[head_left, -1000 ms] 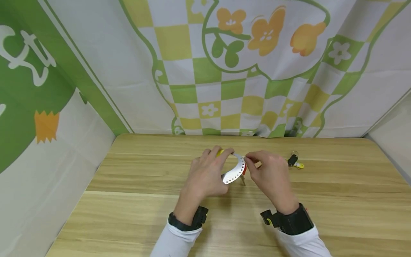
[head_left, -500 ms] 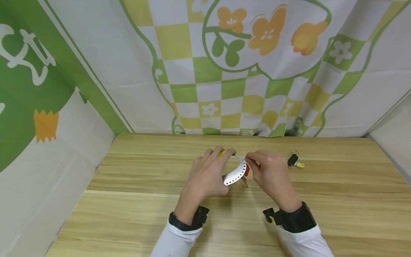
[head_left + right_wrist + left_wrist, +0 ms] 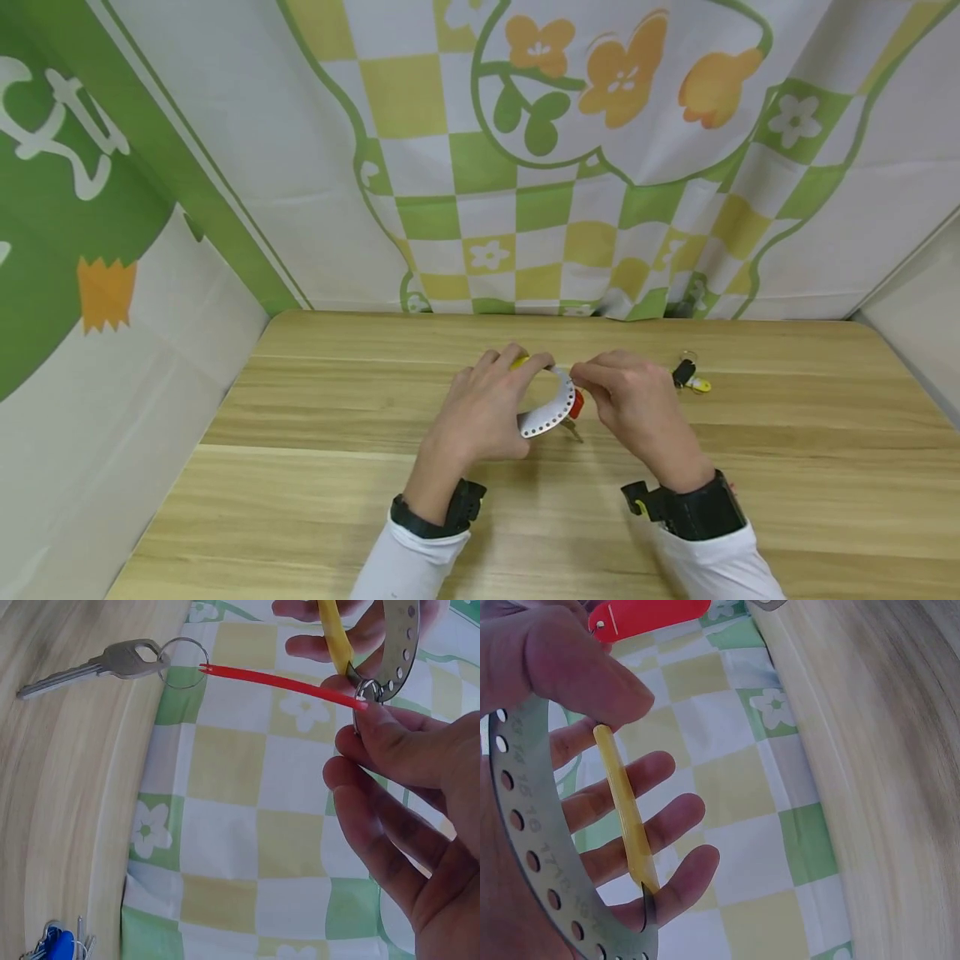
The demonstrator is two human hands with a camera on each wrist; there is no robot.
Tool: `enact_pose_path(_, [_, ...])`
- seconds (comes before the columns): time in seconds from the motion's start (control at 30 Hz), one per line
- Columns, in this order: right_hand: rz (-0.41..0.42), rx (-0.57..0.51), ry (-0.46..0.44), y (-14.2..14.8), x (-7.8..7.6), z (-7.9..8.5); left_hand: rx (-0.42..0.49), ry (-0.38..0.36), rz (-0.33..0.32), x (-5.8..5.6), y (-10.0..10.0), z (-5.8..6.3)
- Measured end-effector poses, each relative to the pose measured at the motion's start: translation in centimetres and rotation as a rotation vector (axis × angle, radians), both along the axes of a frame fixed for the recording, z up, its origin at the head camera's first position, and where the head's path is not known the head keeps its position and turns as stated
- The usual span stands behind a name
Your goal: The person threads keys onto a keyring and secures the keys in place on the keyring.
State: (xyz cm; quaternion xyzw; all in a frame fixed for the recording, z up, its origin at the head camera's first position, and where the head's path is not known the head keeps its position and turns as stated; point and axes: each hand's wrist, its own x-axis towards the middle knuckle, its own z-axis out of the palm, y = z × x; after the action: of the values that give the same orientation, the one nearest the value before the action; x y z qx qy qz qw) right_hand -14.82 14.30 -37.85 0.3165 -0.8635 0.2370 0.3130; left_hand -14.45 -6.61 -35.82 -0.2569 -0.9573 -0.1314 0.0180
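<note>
My left hand (image 3: 480, 408) grips a large key ring made of a curved metal plate (image 3: 531, 817) with numbered holes and a yellow bar (image 3: 626, 806). In the left wrist view the thumb lies across it, with the fingers behind the bar. At the plate's far right end, thumb and forefinger of my right hand (image 3: 637, 408) pinch a small metal ring (image 3: 366, 691). From there runs a red key tag (image 3: 277, 682), seen edge-on in the right wrist view. A split ring (image 3: 182, 664) on its other end carries a key (image 3: 127, 661). Fingertips partly hide where small ring and plate meet.
Right of my hands, a small bunch with a black fob (image 3: 683, 372) and a yellow tag (image 3: 701, 386) lies on the wooden table (image 3: 300, 492). The right wrist view catches a blue tag (image 3: 58, 946) with keys. A patterned curtain (image 3: 540, 225) hangs behind the table.
The key and red tag have swung slightly right and toward me. The plate has tilted a little and dropped slightly. My right wrist has shifted a bit right; both hands keep their hold.
</note>
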Motion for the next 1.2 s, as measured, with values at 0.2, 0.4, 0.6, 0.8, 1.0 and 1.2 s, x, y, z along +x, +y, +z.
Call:
enact_pose_path(0.2, [-0.037,-0.002,-0.06,-0.2,0.2,0.3,0.007,-0.003,0.017,0.0,-0.3,0.1])
enact_pose_path(0.4, [-0.148,-0.099,-0.143,-0.9,0.5,0.2,0.024,0.019,0.083,0.0,0.1,0.1])
enact_pose_path(0.6, [-0.183,-0.126,-0.131,-1.2,0.5,0.1,0.015,0.042,0.096,0.1,0.4,0.1])
enact_pose_path(0.8, [-0.141,-0.066,-0.067,-1.0,0.4,-0.1,0.001,0.03,0.078,0.2,0.2,0.2])
enact_pose_path(1.0, [-0.091,-0.028,-0.025,-0.8,0.2,-0.2,-0.01,0.028,0.055,0.2,0.1,0.2])
enact_pose_path(1.2, [-0.043,0.01,0.0,-0.6,0.2,-0.1,-0.014,0.011,0.043,0.2,0.0,0.2])
